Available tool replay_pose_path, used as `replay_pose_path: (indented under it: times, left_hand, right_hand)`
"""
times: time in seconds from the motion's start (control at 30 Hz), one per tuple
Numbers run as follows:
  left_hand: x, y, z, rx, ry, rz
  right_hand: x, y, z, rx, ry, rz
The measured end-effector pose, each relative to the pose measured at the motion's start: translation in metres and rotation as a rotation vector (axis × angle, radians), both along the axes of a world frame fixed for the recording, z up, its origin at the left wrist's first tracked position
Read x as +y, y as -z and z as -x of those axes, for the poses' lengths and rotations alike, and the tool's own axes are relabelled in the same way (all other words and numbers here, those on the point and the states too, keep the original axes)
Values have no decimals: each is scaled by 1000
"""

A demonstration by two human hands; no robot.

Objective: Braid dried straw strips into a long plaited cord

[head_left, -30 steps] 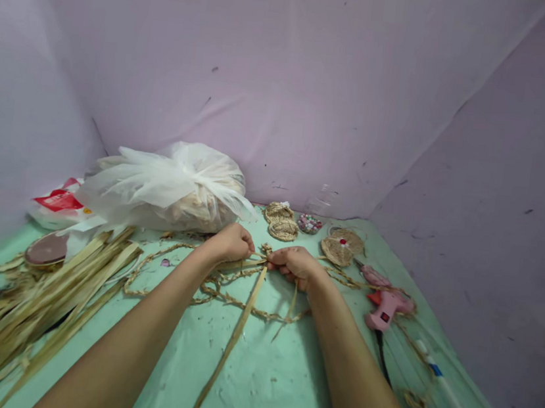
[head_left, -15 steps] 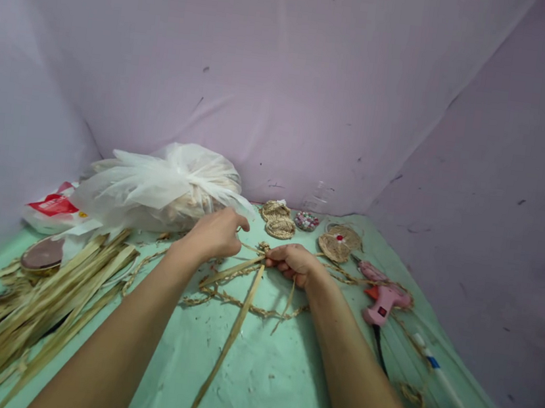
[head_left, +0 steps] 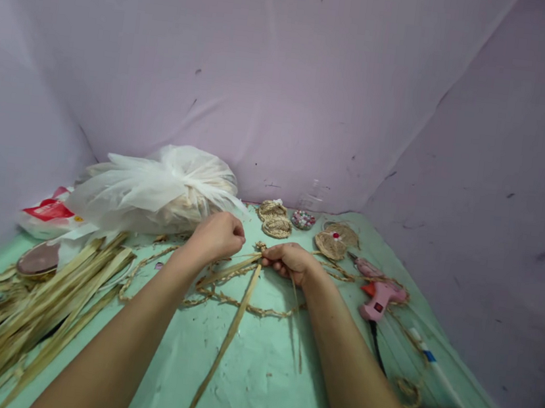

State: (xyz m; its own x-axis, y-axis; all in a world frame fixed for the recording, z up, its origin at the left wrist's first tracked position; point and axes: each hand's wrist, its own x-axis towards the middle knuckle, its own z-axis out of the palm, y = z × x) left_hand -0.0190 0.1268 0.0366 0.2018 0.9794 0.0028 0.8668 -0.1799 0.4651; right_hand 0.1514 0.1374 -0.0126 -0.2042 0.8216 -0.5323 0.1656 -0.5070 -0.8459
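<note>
My right hand (head_left: 289,262) pinches the end of a braid of dried plant fibre, just below a small knot (head_left: 260,246). From that pinch a long flat loose strip (head_left: 231,338) hangs toward me across the table, and other strips slant to the left. My left hand (head_left: 219,236) is closed left of the knot, its fingers curled in; a thin strip runs between it and the right fingertips, and its grip is partly hidden. Behind and below both hands the finished braided cord (head_left: 250,307) lies in a loose loop on the green table cover (head_left: 260,388).
A tied plastic bag (head_left: 165,184), a red-and-white packet (head_left: 47,213), a round lidded tin (head_left: 38,259) and a pile of dried strips (head_left: 34,320) lie left. Coiled woven pieces (head_left: 277,226), a bead jar (head_left: 303,220), a woven flower (head_left: 333,243) and a pink glue gun (head_left: 380,297) lie behind and right.
My left hand's raised index finger and thumb have closed together. The right hand keeps its pinch at the knot, and a thin strip below it has swung right. The view shifted slightly.
</note>
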Motion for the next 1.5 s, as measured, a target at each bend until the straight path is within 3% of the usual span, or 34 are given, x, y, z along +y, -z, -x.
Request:
replay_pose_path:
  times: [0.17,0.3,0.43,0.53,0.73,1.0,1.1,1.3,1.5]
  left_hand:
    - [-17,3,-24,142,75,217]
    - [-28,8,-39,318,36,176]
    - [-22,7,-29,64,138,287]
    - [-13,5,-18,-135,124,252]
    - [-1,14,-9,-116,19,169]
    - [0,24,-10,-331,-14,395]
    - [2,29,-13,-345,1,335]
    - [9,36,-15,-168,-14,79]
    - [11,39,-17,-164,70,107]
  right_hand:
    - [2,2,-1,4,-21,29]
    - [3,3,-3,2,-32,29]
    - [4,4,-3,6,-38,20]
    - [4,4,-3,0,-42,19]
    - [3,1,-1,0,-26,2]
    - [3,-1,-4,-36,-55,18]
    - [4,1,-4,-51,-50,1]
    - [4,8,-4,-75,-57,-52]
    - [4,10,-5,-60,-52,-93]
